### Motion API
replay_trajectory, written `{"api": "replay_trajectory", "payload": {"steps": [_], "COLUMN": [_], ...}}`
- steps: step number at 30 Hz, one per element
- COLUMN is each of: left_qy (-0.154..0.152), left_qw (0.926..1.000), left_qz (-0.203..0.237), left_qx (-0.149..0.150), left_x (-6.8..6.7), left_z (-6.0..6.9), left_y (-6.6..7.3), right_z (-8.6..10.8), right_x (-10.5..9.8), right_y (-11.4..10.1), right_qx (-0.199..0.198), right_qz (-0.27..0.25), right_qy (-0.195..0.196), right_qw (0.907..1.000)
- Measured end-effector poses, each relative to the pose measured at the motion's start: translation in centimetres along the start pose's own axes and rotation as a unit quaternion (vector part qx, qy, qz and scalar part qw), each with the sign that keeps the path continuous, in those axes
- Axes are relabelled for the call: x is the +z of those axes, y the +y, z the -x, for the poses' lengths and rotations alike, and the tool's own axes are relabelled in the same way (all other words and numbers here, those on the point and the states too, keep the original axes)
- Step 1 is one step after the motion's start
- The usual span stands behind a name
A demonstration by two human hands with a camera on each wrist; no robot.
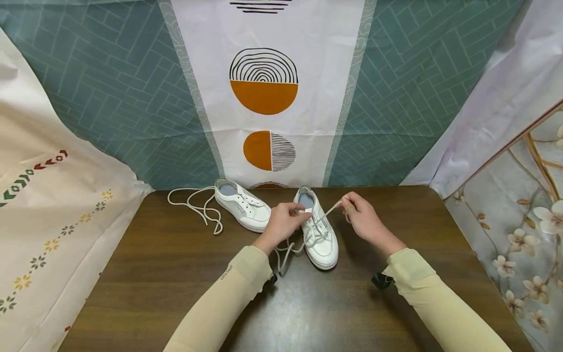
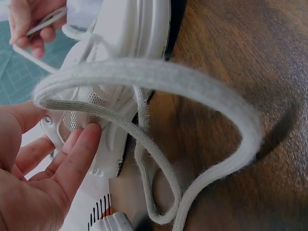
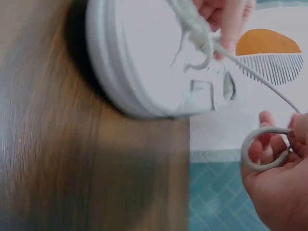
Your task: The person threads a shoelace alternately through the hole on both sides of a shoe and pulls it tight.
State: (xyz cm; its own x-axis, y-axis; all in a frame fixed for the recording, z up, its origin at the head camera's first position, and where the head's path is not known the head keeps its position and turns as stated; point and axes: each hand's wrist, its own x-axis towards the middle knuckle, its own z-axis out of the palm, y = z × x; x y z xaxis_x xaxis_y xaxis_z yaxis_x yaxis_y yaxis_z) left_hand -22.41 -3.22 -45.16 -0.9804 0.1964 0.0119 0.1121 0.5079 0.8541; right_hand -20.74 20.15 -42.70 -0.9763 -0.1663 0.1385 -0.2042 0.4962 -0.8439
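A white sneaker [image 1: 323, 249] stands on the table with its toe toward me, its pale shoelace [image 1: 326, 214] loosely threaded across the front. My left hand [image 1: 285, 222] pinches the tongue [image 2: 79, 118] near the shoe's opening. To the right, my right hand [image 1: 361, 215] pinches the lace and draws one stretch taut from the eyelets. A small loop of lace [image 3: 248, 149] curls out of the right fingers. In the left wrist view, another slack length of lace [image 2: 226, 106] arcs in front of the shoe. The exact fingertip contact on the tongue is partly hidden.
A second white sneaker [image 1: 244, 208] lies angled to the left, its loose lace [image 1: 193, 208] trailing on the brown wooden table [image 1: 176, 283]. Slack lace [image 1: 283, 256] lies beside the first shoe. Patterned cloth [image 1: 272, 156] hangs behind the table's far edge.
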Motion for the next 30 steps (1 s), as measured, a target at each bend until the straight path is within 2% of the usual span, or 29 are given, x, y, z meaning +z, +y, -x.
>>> {"api": "replay_trajectory", "payload": {"steps": [2,4,5,8,9,10,11,12,13,14,16,17,18,19,21,24,26,30], "left_qy": [-0.002,-0.003,-0.004,-0.004,-0.004,-0.004,-0.004,-0.004,-0.004,-0.004,-0.005,-0.005,-0.005,-0.005,-0.005,-0.006,-0.007,-0.004], "left_qw": [1.0,1.0,1.0,1.0,1.0,1.0,1.0,1.0,1.0,1.0,1.0,1.0,1.0,1.0,1.0,1.0,1.0,1.0], "left_qz": [-0.002,-0.005,-0.006,-0.007,-0.006,-0.005,-0.004,-0.003,-0.002,-0.001,0.0,-0.001,-0.001,-0.002,-0.004,-0.004,-0.004,-0.006], "left_qx": [-0.001,0.0,0.001,0.003,0.003,0.004,0.003,0.003,0.003,0.003,0.002,0.003,0.002,0.002,0.0,-0.003,-0.001,0.006], "left_x": [0.1,0.1,0.1,0.1,0.0,0.0,0.0,0.0,0.0,0.0,0.0,0.0,0.0,0.0,0.0,-0.1,-0.1,0.0], "left_z": [0.0,0.0,-0.1,0.0,0.0,0.0,-0.1,-0.1,-0.1,-0.1,-0.1,-0.1,-0.1,-0.1,-0.1,0.0,0.0,-0.1], "left_y": [0.0,0.0,0.0,0.0,0.0,0.0,0.0,0.0,0.0,-0.1,-0.1,-0.1,-0.1,-0.1,-0.1,-0.1,-0.1,-0.3], "right_z": [-0.1,-0.1,-0.1,-0.1,-0.1,-0.1,-0.1,-0.1,0.0,0.0,0.1,0.1,0.2,0.2,0.3,0.3,0.4,0.3], "right_x": [0.0,-0.1,-0.2,-0.4,-0.5,-0.6,-0.6,-0.6,-0.6,-0.6,-0.5,-0.4,-0.3,-0.2,-0.1,0.1,0.1,-0.1], "right_y": [-0.2,-0.4,-0.6,-0.9,-1.0,-1.2,-1.3,-1.3,-1.3,-1.3,-1.2,-1.2,-1.1,-1.0,-0.9,-0.6,-0.4,-0.1], "right_qx": [0.009,0.012,0.016,0.027,0.031,0.035,0.037,0.035,0.035,0.029,0.005,-0.01,-0.026,-0.045,-0.083,-0.117,-0.119,-0.103], "right_qz": [-0.087,-0.176,-0.222,-0.345,-0.368,-0.38,-0.383,-0.375,-0.354,-0.317,-0.213,-0.151,-0.088,-0.025,0.085,0.19,0.234,0.268], "right_qy": [0.004,0.001,0.0,-0.026,-0.034,-0.043,-0.051,-0.06,-0.064,-0.068,-0.066,-0.064,-0.063,-0.062,-0.062,-0.074,-0.081,-0.109], "right_qw": [0.9961,0.9844,0.9749,0.9379,0.9286,0.9231,0.9216,0.9245,0.9325,0.9456,0.9749,0.9864,0.9938,0.9967,0.991,0.972,0.9614,0.9518]}}
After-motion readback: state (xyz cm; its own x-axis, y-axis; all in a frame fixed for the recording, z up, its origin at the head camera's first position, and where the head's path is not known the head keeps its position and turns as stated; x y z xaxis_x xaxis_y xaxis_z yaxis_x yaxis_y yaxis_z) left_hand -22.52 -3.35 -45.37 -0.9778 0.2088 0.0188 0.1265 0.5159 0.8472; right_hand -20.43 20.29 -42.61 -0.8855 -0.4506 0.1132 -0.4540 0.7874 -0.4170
